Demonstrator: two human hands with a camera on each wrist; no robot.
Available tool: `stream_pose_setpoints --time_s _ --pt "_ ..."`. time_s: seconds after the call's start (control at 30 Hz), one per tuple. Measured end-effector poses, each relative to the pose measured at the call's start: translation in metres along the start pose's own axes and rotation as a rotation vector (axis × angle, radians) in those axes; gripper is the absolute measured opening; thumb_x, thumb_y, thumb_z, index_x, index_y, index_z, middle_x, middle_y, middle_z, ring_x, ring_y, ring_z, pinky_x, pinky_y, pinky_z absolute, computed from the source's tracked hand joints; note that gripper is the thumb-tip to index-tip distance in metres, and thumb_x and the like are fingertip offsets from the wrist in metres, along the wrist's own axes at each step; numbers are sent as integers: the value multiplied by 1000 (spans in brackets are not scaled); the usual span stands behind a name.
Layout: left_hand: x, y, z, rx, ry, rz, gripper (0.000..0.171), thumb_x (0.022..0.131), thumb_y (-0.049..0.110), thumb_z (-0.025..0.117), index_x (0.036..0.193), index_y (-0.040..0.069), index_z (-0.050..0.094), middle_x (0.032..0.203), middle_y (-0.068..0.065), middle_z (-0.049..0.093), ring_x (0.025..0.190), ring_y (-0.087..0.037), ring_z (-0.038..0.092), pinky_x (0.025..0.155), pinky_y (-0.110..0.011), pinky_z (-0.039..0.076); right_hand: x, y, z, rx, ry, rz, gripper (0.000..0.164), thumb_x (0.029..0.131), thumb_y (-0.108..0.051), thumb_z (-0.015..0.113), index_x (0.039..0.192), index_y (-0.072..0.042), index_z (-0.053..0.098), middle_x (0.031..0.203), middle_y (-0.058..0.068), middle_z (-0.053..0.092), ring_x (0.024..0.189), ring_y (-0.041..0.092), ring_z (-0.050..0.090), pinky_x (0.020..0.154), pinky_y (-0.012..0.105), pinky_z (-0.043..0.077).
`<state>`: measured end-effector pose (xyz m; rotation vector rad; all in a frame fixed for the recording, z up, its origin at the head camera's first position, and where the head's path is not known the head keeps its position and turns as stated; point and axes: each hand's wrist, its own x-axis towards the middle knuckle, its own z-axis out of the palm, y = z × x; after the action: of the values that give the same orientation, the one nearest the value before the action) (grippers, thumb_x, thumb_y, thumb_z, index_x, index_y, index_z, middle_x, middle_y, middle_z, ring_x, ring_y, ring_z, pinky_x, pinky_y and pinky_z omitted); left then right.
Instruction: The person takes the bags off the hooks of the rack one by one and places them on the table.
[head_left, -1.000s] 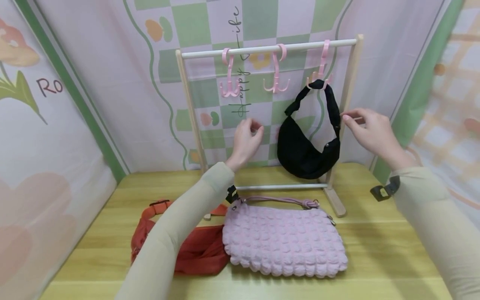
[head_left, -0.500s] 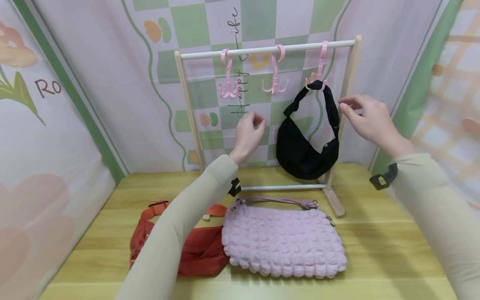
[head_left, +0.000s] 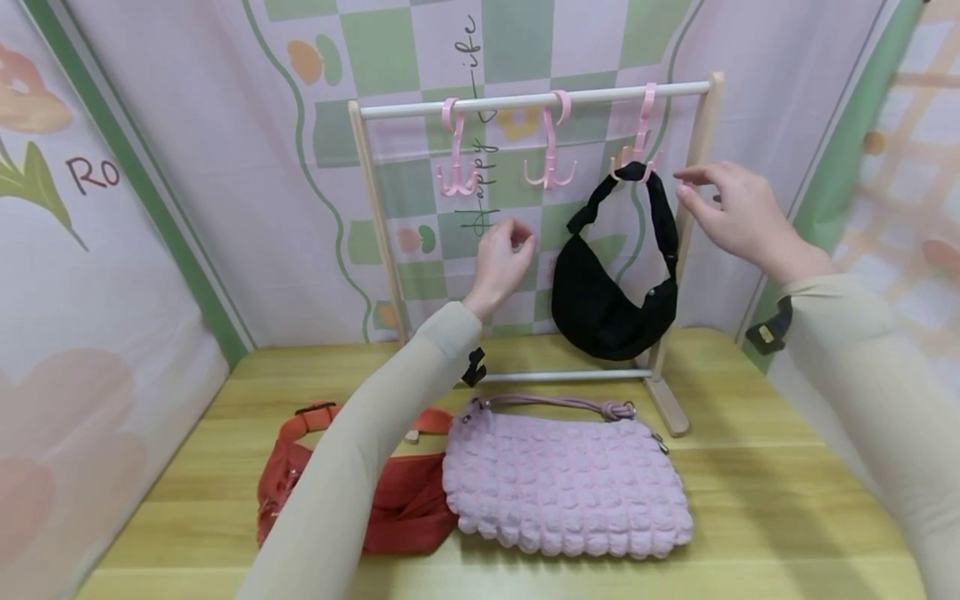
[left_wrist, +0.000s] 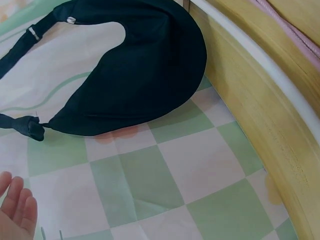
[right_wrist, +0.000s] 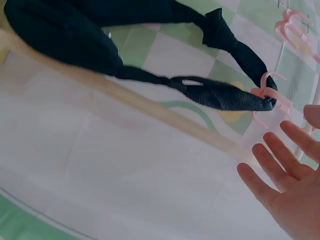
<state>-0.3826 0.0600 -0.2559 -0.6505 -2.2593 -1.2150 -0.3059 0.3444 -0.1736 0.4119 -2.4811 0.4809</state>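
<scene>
A black shoulder bag (head_left: 611, 304) hangs by its strap from the right-hand pink hook (head_left: 642, 129) on the rack. To the right of that strap, just below hook height, my right hand (head_left: 738, 217) is held in the air. Its fingers are loosely bent and grip nothing; the right wrist view shows a gap between the fingertips and the hook. My left hand (head_left: 501, 265) hovers left of the black bag, in front of the backdrop, fingers relaxed and holding nothing. In the left wrist view only its fingers (left_wrist: 20, 205) show, apart from the bag.
Two more pink hooks, a left one (head_left: 457, 158) and a middle one (head_left: 551, 154), hang from the rack's white bar (head_left: 495, 102). On the wooden table (head_left: 757, 500) lie a pink puffy bag (head_left: 570, 483) and a red bag (head_left: 408, 504), partly behind my left forearm.
My right hand has risen beside the strap of the black bag, toward hook height. My left hand has drifted slightly up and to the right. The bag still hangs in place.
</scene>
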Motion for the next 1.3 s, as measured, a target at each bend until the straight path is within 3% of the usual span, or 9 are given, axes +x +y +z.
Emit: stream_pose_setpoints --time_s 0.23,0.53,0.8,1.13,1.3 --pt "5 1 5 13 -25 5 14 91 18 59 98 7 63 99 -5 64 95 -18 56 85 -23 45 9 5 -8 -86 -37 -48 44 101 -29 40 133 -1 50 128 32 48 113 50 45 91 65 35" --pt "8 -1 12 28 -56 20 16 92 19 59 100 6 64 101 -5 66 97 -18 57 87 -23 45 19 9 -17 -146 -30 -112 43 100 -27 43 134 -2 49 129 32 47 114 51 45 95 65 35" --pt "11 -1 15 24 -110 4 24 93 21 56 112 7 62 111 -5 64 104 -20 57 92 -25 44 29 4 -27 -213 -26 -154 44 99 -25 46 137 -4 46 135 33 42 121 52 41 100 64 32" --pt "17 -1 22 19 -194 -29 34 94 22 55 124 6 56 126 -7 59 118 -22 52 102 -30 40 41 -5 -30 -205 36 -160 47 98 -22 47 141 -5 41 141 28 40 126 49 39 104 61 31" --pt "19 0 26 12 -221 -37 37 94 23 55 127 6 54 130 -7 57 122 -21 50 105 -29 37 48 -9 -35 -210 28 -150 49 98 -23 45 145 -7 37 145 25 36 129 48 36 105 61 29"
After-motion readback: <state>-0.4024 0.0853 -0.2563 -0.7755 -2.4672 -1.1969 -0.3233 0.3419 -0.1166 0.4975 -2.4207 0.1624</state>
